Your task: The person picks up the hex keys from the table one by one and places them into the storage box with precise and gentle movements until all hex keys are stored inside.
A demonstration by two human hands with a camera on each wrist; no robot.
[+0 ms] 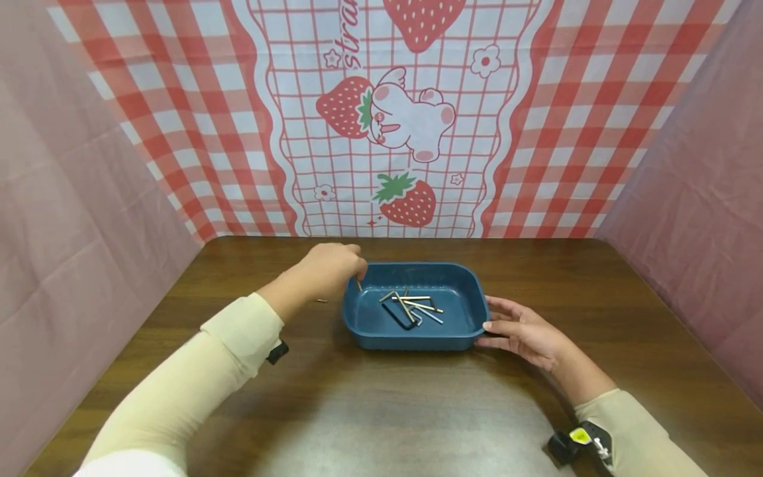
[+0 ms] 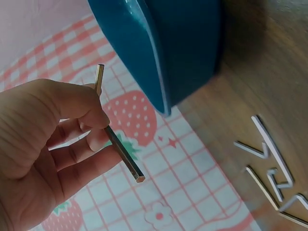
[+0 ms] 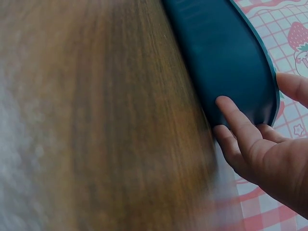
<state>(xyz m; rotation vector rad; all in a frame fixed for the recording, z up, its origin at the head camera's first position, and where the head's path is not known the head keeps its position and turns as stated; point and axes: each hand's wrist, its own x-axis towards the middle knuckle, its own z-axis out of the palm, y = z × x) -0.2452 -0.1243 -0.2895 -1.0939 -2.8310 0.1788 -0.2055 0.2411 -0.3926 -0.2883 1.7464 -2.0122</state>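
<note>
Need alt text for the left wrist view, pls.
A person's left hand pinches a gold-toned hex key between thumb and fingers, its two ends sticking out. Part of a blue tray fills the top centre; at lower right, loose hex keys lie on a wooden table, with strawberry-print cloth behind.

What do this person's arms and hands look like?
The left hand and right hand are gloveless. Cream sleeves cover both forearms. The left wrist camera and right wrist camera look black; a yellow patch marks the right one.
</note>
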